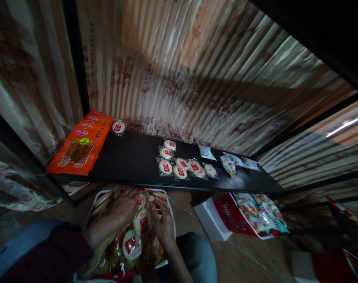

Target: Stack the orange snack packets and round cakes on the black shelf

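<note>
A red basket (170, 204) with a pale rim sits between my knees, filled with clear-wrapped round white cakes (132, 244) bearing red labels and other plastic packets. My left hand (124, 208) is over its far left part, fingers bent down among the packets; whatever they hold is hidden. At the far right part, my right hand (163, 222) has its thumb and fingers closed at a wrapped round cake (151, 199). Both hands are close together, just below the front edge of the black shelf (132, 157).
Orange snack bags (81, 143) lie at the shelf's left end. Several wrapped cakes (166, 167) lie mid-shelf, with small packets (227, 165) farther right. Under the shelf, a red basket (230, 214) of bags stands by a white box (212, 220). Dark metal posts (75, 59) frame the shelf.
</note>
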Available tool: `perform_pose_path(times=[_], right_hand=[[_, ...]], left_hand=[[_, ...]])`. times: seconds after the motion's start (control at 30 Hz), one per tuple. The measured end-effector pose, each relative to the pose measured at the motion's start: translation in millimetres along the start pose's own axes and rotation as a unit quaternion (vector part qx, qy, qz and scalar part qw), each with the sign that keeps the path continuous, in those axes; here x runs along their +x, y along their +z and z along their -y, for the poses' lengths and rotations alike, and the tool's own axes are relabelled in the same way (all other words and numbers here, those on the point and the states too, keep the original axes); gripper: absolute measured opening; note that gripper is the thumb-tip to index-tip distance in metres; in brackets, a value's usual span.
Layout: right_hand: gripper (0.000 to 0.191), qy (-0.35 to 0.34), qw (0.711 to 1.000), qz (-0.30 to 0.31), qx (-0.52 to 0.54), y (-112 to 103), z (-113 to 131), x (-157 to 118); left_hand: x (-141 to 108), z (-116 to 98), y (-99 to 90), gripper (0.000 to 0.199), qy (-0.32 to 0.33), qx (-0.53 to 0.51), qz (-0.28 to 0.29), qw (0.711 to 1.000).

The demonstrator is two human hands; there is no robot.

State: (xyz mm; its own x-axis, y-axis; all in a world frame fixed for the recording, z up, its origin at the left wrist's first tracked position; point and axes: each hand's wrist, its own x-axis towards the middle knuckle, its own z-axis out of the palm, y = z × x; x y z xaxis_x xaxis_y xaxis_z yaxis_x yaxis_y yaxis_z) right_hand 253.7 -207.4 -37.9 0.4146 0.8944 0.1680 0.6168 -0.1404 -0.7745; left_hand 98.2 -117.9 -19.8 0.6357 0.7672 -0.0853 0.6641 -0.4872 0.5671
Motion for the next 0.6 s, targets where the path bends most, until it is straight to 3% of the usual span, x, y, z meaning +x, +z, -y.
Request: perform_pose_path(times=[0.37, 0.6], right_hand=[[0.044, 0.011, 0.994, 0.065, -0.090, 6.2, -4.6, -16.9], [0.046, 0.003, 0.996, 0.066, -0.058, 9.9, -4.7, -15.4]], left_hand=[[3.4, 7.5, 5.2, 0.042, -0.034, -0.025, -0.004, 0.999], [11.4, 18.7, 6.7, 0.039, -0.063, -0.091, -0.023, 0.994]])
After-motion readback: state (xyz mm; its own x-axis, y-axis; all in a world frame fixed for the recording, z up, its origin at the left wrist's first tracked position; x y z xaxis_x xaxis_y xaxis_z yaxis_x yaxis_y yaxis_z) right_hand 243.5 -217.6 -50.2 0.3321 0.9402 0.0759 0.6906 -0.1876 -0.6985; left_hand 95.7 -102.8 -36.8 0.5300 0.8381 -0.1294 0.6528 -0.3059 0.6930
